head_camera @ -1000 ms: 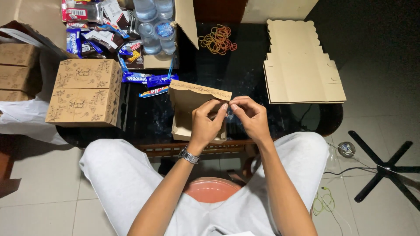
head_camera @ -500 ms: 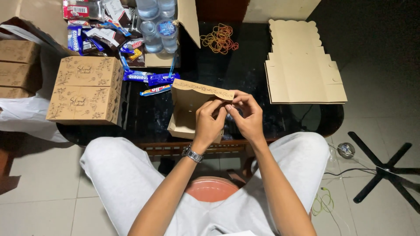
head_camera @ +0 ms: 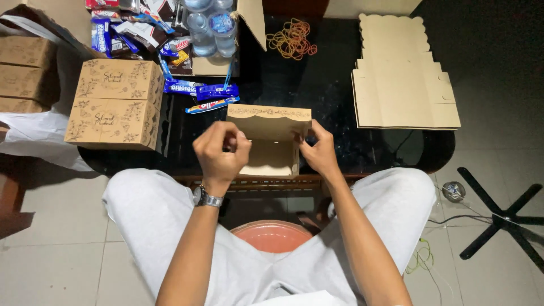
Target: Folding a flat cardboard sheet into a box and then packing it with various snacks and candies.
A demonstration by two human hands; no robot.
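Holding, head view, centre of frame: half-formed kraft box [head_camera: 271,139], scalloped lid upright, on dark surface [head_camera: 340,85]. Left hand [head_camera: 221,148] curled on its left wall; right hand [head_camera: 318,148] pinching its right wall. Upper left: finished boxes [head_camera: 116,102]; upper right: flat blanks [head_camera: 402,73]. Advisable: square both walls evenly, press tabs fully home.

Open tan box [head_camera: 271,141] at table edge; two closed printed tan boxes [head_camera: 116,102] left; blue snack wrappers [head_camera: 201,90] behind; flat box blanks [head_camera: 402,85] right.
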